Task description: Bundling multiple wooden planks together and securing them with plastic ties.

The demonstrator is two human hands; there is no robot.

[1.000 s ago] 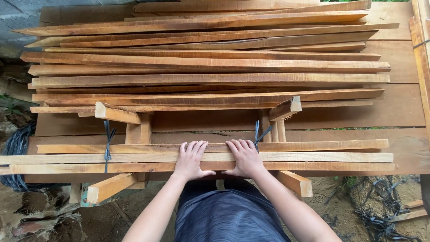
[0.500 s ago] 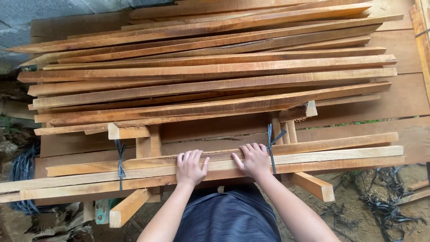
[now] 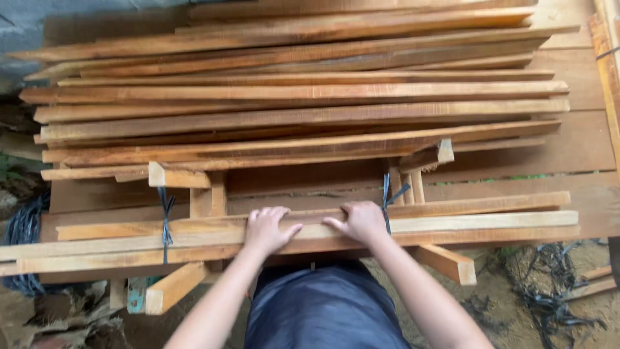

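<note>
Hands pressed on a tied bundle of long pale-brown wooden slats [image 3: 452,223], lying crosswise at six o'clock on the wooden plank table [image 3: 581,155].

Left hand [image 3: 266,227] and right hand [image 3: 361,222] sit side by side at the bundle's middle, palms down, wrists low, fingers curled over its far edge, gripping the slats. Dark strap ties [image 3: 166,216] bind it at eight and at one o'clock of the hands. Risk, to my eye: the bundle overhangs the near edge, so an uneven pull could tip one end down, or snag the loose stack of rough reddish boards [image 3: 290,97] at twelve o'clock.
</note>
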